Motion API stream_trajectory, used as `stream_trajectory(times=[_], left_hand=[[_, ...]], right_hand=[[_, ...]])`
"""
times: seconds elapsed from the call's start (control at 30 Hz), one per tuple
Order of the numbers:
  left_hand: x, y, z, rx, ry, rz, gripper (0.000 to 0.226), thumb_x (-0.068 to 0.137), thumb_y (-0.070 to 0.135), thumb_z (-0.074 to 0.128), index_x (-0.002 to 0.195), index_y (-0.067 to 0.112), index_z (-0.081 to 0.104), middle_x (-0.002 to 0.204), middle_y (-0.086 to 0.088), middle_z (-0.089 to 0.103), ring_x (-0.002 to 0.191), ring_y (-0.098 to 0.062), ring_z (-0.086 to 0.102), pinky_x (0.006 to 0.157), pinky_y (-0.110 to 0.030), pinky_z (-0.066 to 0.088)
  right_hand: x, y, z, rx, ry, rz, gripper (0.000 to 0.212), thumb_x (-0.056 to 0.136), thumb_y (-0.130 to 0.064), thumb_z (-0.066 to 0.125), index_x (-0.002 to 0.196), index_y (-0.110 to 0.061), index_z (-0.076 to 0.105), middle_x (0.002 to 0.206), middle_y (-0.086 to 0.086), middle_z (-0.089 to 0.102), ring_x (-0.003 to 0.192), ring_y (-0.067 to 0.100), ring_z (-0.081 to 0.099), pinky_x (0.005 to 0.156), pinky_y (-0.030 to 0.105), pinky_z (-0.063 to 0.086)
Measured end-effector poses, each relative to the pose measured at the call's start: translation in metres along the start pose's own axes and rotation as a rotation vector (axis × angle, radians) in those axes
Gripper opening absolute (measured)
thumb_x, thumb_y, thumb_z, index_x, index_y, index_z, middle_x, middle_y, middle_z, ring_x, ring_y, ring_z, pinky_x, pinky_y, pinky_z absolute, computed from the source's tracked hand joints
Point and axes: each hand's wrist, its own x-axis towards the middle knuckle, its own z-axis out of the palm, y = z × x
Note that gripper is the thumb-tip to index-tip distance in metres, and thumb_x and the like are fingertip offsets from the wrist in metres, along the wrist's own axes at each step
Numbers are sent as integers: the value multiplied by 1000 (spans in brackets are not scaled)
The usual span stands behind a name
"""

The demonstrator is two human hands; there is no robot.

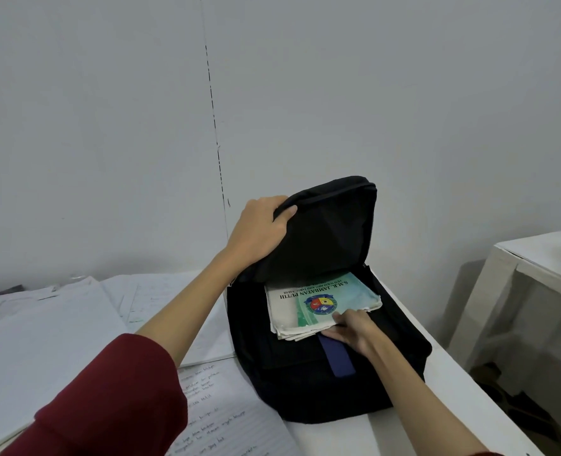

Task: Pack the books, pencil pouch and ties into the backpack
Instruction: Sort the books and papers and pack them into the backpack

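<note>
A black backpack (305,383) lies on the white table with its flap lifted. My left hand (259,230) grips the flap's top edge and holds it up. A stack of thin books (321,304), the top one with a white and green cover and a round crest, sits half inside the opening. My right hand (351,329) pinches the stack's near edge, thumb on top and fingers underneath. A dark blue tie (336,357) lies on the backpack's front, partly under my right hand. No pencil pouch is in view.
Open notebooks and loose white papers (75,324) cover the table on the left; a handwritten page (220,419) lies near the front. The white wall stands close behind. A second white table (535,258) stands at the right across a gap.
</note>
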Motion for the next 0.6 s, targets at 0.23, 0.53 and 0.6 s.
stream_trajectory(times=[0.23,0.53,0.6], left_hand=[[5,-2,8,0,-46,27,19,97,20,47,80,22,53,63,11,51,60,-4,46,53,-8,30],[-28,-39,38,12,-256,-114,19,95,23,49,84,15,62,78,-2,65,78,-20,60,73,-29,47],[-46,-49,49,-11,-380,-176,20,94,25,51,80,19,63,79,-6,66,76,-23,61,75,-36,49]], right_hand=[[3,-1,3,-193,79,-30,15,93,2,48,107,7,44,82,26,67,48,28,66,40,29,52],[-57,-18,6,-499,646,-1016,39,92,-17,57,59,-16,37,51,-3,41,48,12,42,49,22,30],[-63,-21,20,-510,588,-1182,34,91,-13,57,63,-17,39,50,-5,41,45,5,39,49,12,33]])
